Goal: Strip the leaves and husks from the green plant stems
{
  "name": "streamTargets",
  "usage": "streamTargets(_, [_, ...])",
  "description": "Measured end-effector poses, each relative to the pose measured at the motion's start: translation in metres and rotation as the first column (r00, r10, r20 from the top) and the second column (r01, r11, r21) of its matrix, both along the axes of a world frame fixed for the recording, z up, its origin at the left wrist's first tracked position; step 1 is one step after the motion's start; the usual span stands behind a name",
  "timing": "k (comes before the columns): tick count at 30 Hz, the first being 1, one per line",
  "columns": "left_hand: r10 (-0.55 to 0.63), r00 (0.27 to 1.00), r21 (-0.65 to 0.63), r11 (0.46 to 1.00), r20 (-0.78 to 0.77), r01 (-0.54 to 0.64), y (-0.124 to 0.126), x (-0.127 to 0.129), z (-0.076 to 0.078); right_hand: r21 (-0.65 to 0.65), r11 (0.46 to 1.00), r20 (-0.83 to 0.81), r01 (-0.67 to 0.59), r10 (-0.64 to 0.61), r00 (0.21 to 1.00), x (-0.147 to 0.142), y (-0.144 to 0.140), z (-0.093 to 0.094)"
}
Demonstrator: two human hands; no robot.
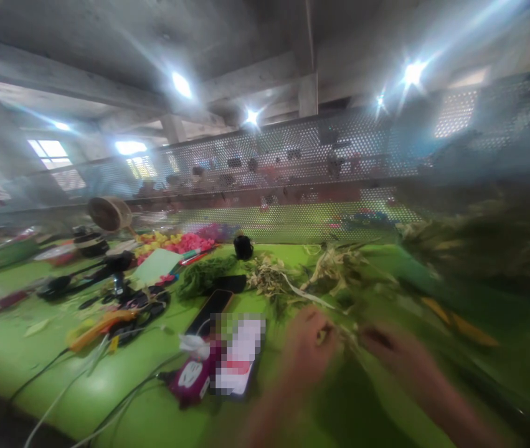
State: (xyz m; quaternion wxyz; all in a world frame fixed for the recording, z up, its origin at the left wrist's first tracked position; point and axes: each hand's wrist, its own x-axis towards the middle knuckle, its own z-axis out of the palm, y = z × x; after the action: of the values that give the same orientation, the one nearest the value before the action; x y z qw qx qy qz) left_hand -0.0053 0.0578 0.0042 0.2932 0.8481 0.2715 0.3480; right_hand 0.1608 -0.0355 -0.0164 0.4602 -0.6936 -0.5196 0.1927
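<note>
Low over the green table, my left hand [310,343] has its fingers curled in a pinch. My right hand [392,348] faces it, fingertips pressed together and smeared by motion. Thin pale plant stems [349,336] run between the two sets of fingertips; their exact shape is blurred. Just beyond the hands lies a loose heap of dry, pale leaves and stalks [334,267]. A phone with a lit screen [240,354] rests left of my left hand, beside a purple tissue pack [194,376].
A glue gun [101,330] with cables lies left on the green table [59,386]. Pink and yellow flowers [175,244], green foliage [206,274] and a dark phone [211,311] sit further in. A perforated metal screen [265,180] stands behind; a dark leafy bundle [493,249] fills the right.
</note>
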Motion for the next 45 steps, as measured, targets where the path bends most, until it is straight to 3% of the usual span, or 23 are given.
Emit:
streamTargets(4, [-0.057,0.989,0.022,0.998,0.136,0.055,-0.005,-0.001,0.006,-0.077,0.997,-0.045,-0.006,0.002,0.999,0.003,0.003,-0.012])
streamTargets(8, [-0.179,0.963,-0.023,0.982,0.202,0.188,-0.008,0.000,0.004,-0.092,0.993,-0.067,-0.070,0.064,0.996,0.002,0.007,-0.020])
streamTargets(10, [-0.221,0.952,-0.154,0.954,0.213,0.256,-0.008,0.001,0.000,-0.107,0.991,-0.067,-0.081,0.074,0.995,-0.001,0.007,-0.020])
streamTargets(12, [-0.237,0.948,-0.335,0.894,0.214,0.299,-0.006,0.002,-0.005,-0.123,0.989,-0.067,-0.080,0.072,0.995,-0.003,0.005,-0.017])
streamTargets(14, [-0.232,0.951,-0.486,0.819,0.205,0.304,-0.004,0.004,-0.010,-0.123,0.990,-0.044,-0.069,0.064,0.997,-0.004,0.004,-0.012])
streamTargets(16, [-0.214,0.960,-0.555,0.784,0.183,0.280,-0.002,0.006,-0.014,-0.124,0.991,0.012,-0.048,0.050,0.999,-0.005,0.003,-0.010])
streamTargets(23, [-0.153,0.987,-0.491,0.857,0.040,0.153,0.002,0.013,-0.025,-0.123,0.992,0.298,-0.007,0.043,0.954,0.000,0.000,-0.015])
streamTargets(30, [-0.168,0.985,-0.459,0.873,0.034,0.164,0.009,0.016,-0.043,-0.113,0.994,0.383,-0.012,0.055,0.922,0.012,0.001,-0.021])
streamTargets(37, [-0.173,0.985,-0.384,0.909,0.000,0.160,0.008,0.018,-0.052,-0.023,1.000,0.298,-0.021,0.027,0.954,0.005,0.003,-0.015])
streamTargets(41, [-0.161,0.987,-0.350,0.926,-0.027,0.141,0.004,0.019,-0.050,-0.023,1.000,0.135,-0.021,0.024,0.990,-0.004,0.000,0.000])
streamTargets(43, [-0.183,0.982,-0.403,0.897,0.041,0.184,0.004,0.020,-0.047,-0.031,0.999,-0.001,-0.031,0.031,1.000,-0.006,-0.004,0.009])
streamTargets(45, [-0.197,0.975,-0.510,0.831,0.105,0.223,0.004,0.020,-0.044,0.011,1.000,-0.138,0.015,-0.014,0.990,-0.006,-0.007,0.017])
